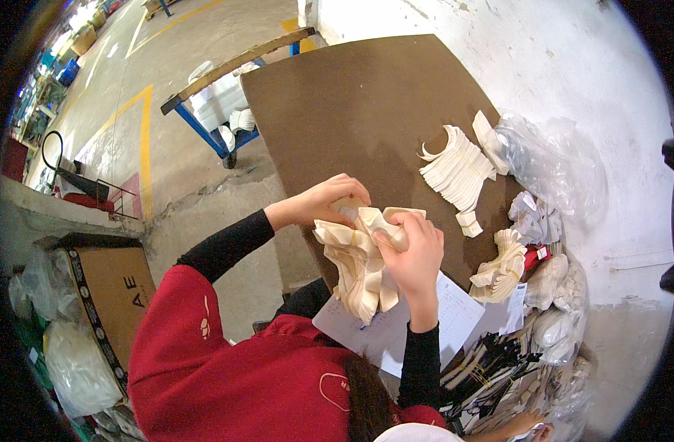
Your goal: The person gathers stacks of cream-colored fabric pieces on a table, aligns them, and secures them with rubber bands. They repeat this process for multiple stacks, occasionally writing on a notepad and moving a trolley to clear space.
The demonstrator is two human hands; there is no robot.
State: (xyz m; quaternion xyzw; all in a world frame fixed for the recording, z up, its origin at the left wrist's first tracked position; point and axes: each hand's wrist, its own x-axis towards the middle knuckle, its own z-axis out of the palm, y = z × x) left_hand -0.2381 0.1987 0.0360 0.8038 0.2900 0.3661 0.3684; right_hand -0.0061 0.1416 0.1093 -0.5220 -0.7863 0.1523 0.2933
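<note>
A floppy bundle of cream curved pieces (363,258) is being gripped by 2 hands, the left hand (328,200) curled over it, the right hand (413,249) clenching its top.

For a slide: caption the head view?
Both hands hold a cream bundle over a brown board.

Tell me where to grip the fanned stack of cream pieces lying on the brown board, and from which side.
Grip the fanned stack across its banded middle, where a thin tie seems to bind it. Come from above, fingers on the two long flanks: the ends splay loose and curl, while a clear plastic bag crowds its right end.
</note>
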